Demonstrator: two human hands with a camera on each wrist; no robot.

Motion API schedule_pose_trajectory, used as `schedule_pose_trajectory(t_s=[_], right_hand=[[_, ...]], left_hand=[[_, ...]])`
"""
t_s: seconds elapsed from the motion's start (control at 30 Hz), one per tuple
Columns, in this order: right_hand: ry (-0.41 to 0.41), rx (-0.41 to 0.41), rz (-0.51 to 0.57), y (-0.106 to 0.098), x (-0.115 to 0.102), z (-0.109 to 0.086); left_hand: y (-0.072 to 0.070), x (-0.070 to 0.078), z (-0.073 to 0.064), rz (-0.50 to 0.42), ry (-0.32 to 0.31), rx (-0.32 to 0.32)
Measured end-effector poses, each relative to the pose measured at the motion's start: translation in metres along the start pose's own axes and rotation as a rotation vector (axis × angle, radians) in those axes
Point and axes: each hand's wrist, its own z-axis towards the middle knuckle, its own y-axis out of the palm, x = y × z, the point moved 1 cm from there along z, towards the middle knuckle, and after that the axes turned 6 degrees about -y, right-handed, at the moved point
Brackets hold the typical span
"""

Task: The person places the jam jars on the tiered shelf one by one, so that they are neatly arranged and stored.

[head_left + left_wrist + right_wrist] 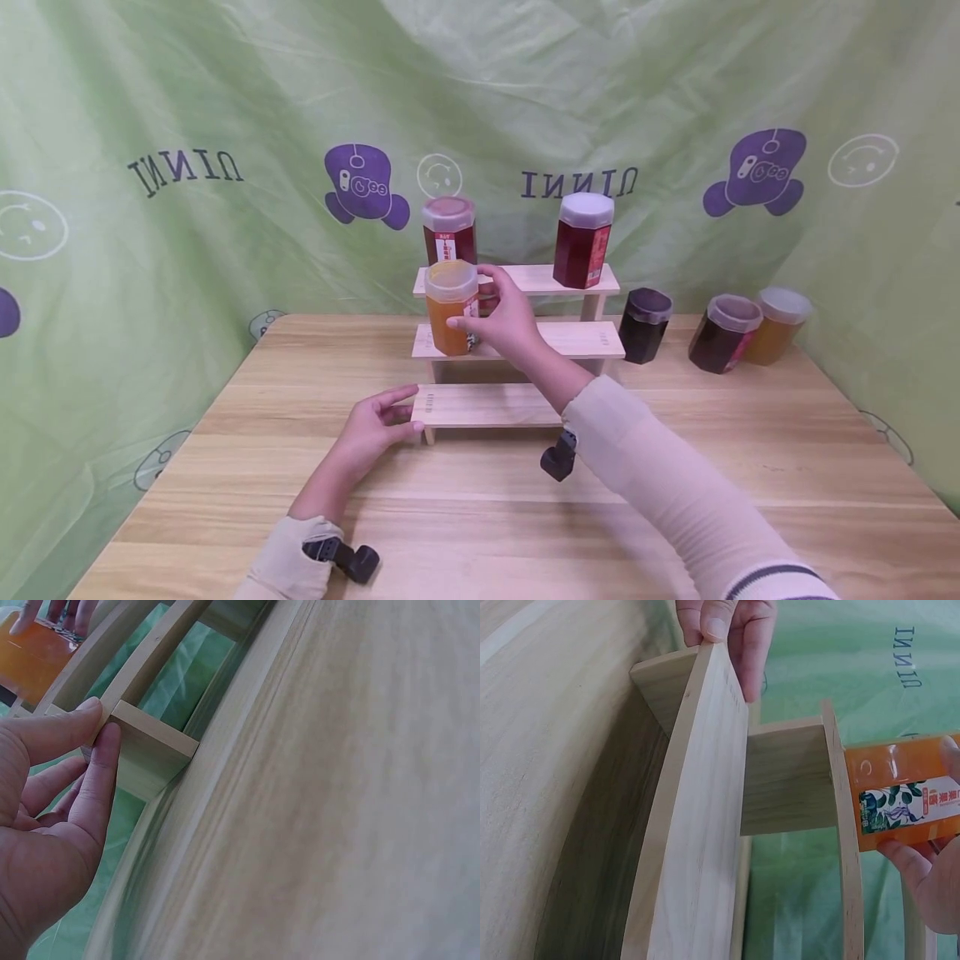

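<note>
The right hand (510, 318) grips a lidded, labelled orange jar (446, 322); left hand (372, 427) pinches shelf (491, 406).

My right arm (660, 471) is outstretched, right hand (508, 315) gripping, as my left hand (375, 425) pinches lower down.

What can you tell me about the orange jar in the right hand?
The orange jar looks glassy or plastic, with flat, see-through sides, amber-orange contents and a pale, translucent lid. Its white label carries leafy artwork and red print. It is upright and closed, at the left end of the middle shelf; whether it fully rests there is unclear. The right hand grips it from its right side.
</note>
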Motion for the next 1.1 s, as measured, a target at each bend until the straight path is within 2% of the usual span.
schedule_pose_trajectory(t_s=[0.3,0.43,0.7,0.83,1.1], right_hand=[[0.006,-0.001,0.001,0.001,0.001,0.001],[0.022,-0.006,0.008,0.001,0.003,0.000],[0.081,-0.036,0.078,-0.005,0.005,-0.009],[0.098,-0.035,0.106,-0.010,0.005,-0.017],[0.052,-0.006,0.079,-0.033,0.005,-0.034]], left_hand=[[0.000,0.001,0.001,-0.033,-0.015,0.006],[0.001,0.000,0.001,-0.055,-0.022,-0.013],[0.003,-0.002,0.001,-0.053,-0.017,-0.029],[0.004,-0.003,0.000,-0.050,-0.015,-0.033],[0.004,-0.003,0.002,-0.051,-0.010,-0.023]])
